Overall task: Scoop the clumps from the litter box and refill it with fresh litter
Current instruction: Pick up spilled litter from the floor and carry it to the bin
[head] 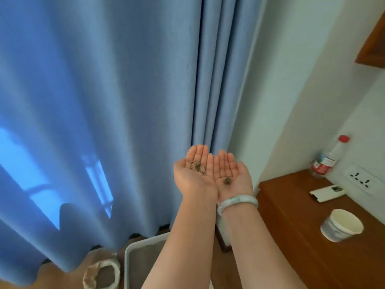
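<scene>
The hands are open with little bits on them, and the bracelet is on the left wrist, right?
No: the head view shows the bracelet on the right wrist. The left hand and right hand are indeed open, with little bits on them.

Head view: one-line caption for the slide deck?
Left hand and right hand held palm-up side by side, litter grains on both, above the litter box.

Litter bits on open palms, box and bag low on the floor

Dark grains [198,166] lie scattered on the left hand [194,174], and a small clump [227,181] on the right hand [234,178]. The pale-rimmed litter box [145,243] holds grey litter, just beside an open, rolled-down litter bag [105,264].
</scene>
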`<state>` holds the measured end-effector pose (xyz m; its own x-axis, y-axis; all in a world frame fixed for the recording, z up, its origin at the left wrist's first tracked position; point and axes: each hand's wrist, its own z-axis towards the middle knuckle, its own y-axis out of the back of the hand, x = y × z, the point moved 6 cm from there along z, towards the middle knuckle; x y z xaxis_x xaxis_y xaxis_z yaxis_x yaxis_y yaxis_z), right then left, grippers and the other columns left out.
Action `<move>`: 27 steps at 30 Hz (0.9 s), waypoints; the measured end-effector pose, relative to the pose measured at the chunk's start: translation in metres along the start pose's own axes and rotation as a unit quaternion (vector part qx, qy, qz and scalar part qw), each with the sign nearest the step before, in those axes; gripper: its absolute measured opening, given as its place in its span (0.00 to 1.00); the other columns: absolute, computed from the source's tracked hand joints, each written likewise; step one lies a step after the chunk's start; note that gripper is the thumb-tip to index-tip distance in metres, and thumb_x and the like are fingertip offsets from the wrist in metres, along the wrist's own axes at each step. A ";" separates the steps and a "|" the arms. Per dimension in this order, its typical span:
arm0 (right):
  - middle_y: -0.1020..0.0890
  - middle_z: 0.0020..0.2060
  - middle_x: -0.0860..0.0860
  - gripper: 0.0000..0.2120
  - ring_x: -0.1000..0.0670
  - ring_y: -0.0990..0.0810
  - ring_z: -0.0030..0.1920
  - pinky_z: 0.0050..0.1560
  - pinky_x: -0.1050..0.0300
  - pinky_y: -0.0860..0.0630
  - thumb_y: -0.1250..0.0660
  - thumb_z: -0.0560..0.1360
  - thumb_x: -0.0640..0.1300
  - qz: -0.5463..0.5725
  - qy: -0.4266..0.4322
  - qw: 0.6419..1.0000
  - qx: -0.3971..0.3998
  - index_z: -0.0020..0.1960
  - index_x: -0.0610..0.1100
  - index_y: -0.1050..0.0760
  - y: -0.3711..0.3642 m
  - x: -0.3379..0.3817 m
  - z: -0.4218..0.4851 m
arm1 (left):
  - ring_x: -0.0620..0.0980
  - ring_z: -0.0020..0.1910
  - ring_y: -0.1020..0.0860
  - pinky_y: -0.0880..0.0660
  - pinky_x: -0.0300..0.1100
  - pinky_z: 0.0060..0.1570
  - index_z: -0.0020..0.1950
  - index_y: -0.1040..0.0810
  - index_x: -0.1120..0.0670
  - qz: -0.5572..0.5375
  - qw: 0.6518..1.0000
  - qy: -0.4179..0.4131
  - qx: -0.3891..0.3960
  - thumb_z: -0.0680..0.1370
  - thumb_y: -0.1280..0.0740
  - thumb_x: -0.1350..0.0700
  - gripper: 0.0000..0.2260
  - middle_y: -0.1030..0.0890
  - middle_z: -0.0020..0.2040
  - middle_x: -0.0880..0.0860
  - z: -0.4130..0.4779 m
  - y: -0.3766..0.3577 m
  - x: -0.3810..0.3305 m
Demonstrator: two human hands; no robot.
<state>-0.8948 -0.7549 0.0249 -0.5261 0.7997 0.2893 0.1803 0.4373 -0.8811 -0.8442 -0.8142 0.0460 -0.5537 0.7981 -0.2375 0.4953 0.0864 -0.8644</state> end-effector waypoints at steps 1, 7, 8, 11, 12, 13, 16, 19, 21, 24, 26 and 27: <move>0.15 0.38 0.42 0.16 0.47 0.17 0.46 0.48 0.50 0.19 0.43 0.81 0.49 0.002 0.007 1.000 0.004 0.47 0.37 0.24 -0.007 0.014 -0.009 | 0.53 0.51 0.20 0.25 0.48 0.57 0.51 0.22 0.60 0.003 1.000 0.007 0.005 0.80 0.50 0.56 0.18 0.18 0.50 0.57 -0.012 -0.011 0.005; 0.16 0.41 0.42 0.18 0.47 0.17 0.47 0.52 0.49 0.20 0.44 0.81 0.51 0.004 0.054 0.998 0.030 0.49 0.38 0.24 -0.021 0.079 -0.056 | 0.53 0.50 0.20 0.23 0.46 0.50 0.51 0.23 0.61 0.005 0.997 0.053 0.053 0.81 0.51 0.56 0.18 0.18 0.48 0.57 -0.070 -0.044 0.044; 0.16 0.41 0.42 0.18 0.47 0.17 0.45 0.50 0.50 0.20 0.44 0.81 0.51 0.003 0.065 0.997 0.030 0.49 0.38 0.24 -0.019 0.086 -0.063 | 0.53 0.50 0.20 0.23 0.46 0.50 0.51 0.23 0.61 0.006 0.996 0.062 0.060 0.81 0.50 0.56 0.18 0.18 0.48 0.57 -0.077 -0.044 0.051; 0.16 0.41 0.43 0.18 0.47 0.17 0.45 0.46 0.50 0.19 0.45 0.81 0.50 0.010 0.104 0.994 0.014 0.48 0.38 0.24 -0.006 0.104 -0.082 | 0.53 0.49 0.20 0.23 0.46 0.48 0.52 0.23 0.61 0.015 0.993 0.095 0.063 0.81 0.50 0.56 0.18 0.18 0.49 0.57 -0.095 -0.040 0.067; 0.16 0.40 0.43 0.17 0.47 0.17 0.45 0.45 0.51 0.19 0.44 0.81 0.50 0.013 0.117 0.993 0.008 0.48 0.38 0.24 -0.002 0.108 -0.088 | 0.53 0.49 0.20 0.23 0.46 0.48 0.52 0.23 0.61 0.019 0.992 0.107 0.066 0.81 0.50 0.56 0.18 0.18 0.49 0.57 -0.100 -0.038 0.073; 0.16 0.39 0.43 0.17 0.47 0.17 0.45 0.45 0.51 0.19 0.44 0.80 0.50 0.016 0.133 0.991 0.002 0.48 0.38 0.24 0.003 0.112 -0.095 | 0.53 0.49 0.20 0.24 0.46 0.48 0.52 0.23 0.61 0.024 0.990 0.122 0.070 0.81 0.51 0.55 0.18 0.18 0.49 0.57 -0.105 -0.036 0.077; 0.15 0.37 0.44 0.18 0.48 0.16 0.42 0.46 0.53 0.19 0.44 0.80 0.51 0.028 0.183 0.983 -0.015 0.49 0.38 0.24 0.015 0.123 -0.117 | 0.53 0.49 0.21 0.24 0.45 0.46 0.52 0.23 0.61 0.051 0.980 0.172 0.089 0.82 0.51 0.54 0.19 0.19 0.49 0.57 -0.121 -0.029 0.090; 0.15 0.39 0.44 0.20 0.48 0.17 0.45 0.48 0.54 0.19 0.45 0.80 0.53 0.045 0.237 0.970 -0.034 0.50 0.38 0.24 0.027 0.129 -0.141 | 0.53 0.50 0.21 0.24 0.45 0.49 0.52 0.23 0.61 0.086 0.966 0.219 0.108 0.82 0.51 0.53 0.19 0.19 0.49 0.57 -0.139 -0.024 0.097; 0.16 0.45 0.43 0.21 0.47 0.17 0.48 0.53 0.52 0.20 0.45 0.80 0.54 0.055 0.266 0.962 -0.040 0.53 0.38 0.23 0.036 0.130 -0.159 | 0.53 0.51 0.21 0.26 0.47 0.57 0.51 0.23 0.60 0.101 0.956 0.246 0.121 0.82 0.52 0.53 0.19 0.19 0.48 0.57 -0.151 -0.019 0.100; 0.17 0.49 0.42 0.20 0.46 0.18 0.51 0.55 0.52 0.22 0.46 0.80 0.52 0.067 0.311 0.946 -0.060 0.55 0.38 0.24 0.049 0.135 -0.190 | 0.52 0.51 0.22 0.28 0.46 0.59 0.53 0.23 0.60 0.118 0.939 0.291 0.139 0.82 0.52 0.53 0.20 0.19 0.50 0.57 -0.172 -0.011 0.108; 0.16 0.48 0.43 0.20 0.47 0.17 0.50 0.53 0.54 0.21 0.46 0.80 0.52 0.081 0.340 0.934 -0.075 0.55 0.38 0.23 0.060 0.140 -0.214 | 0.52 0.51 0.21 0.26 0.45 0.54 0.54 0.23 0.60 0.133 0.925 0.325 0.148 0.82 0.52 0.54 0.19 0.19 0.50 0.57 -0.190 -0.003 0.117; 0.16 0.48 0.43 0.20 0.48 0.17 0.49 0.51 0.55 0.20 0.46 0.81 0.53 0.087 0.354 0.927 -0.083 0.54 0.38 0.23 0.065 0.143 -0.225 | 0.52 0.51 0.21 0.25 0.44 0.51 0.53 0.23 0.60 0.142 0.917 0.341 0.152 0.81 0.52 0.54 0.19 0.19 0.50 0.57 -0.199 0.001 0.123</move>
<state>-0.7711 -0.5190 0.0933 0.1907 0.9080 0.3729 0.3667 0.2865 -0.8851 -0.7780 -0.5973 0.1043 0.1683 0.9587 -0.2293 0.2868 -0.2702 -0.9191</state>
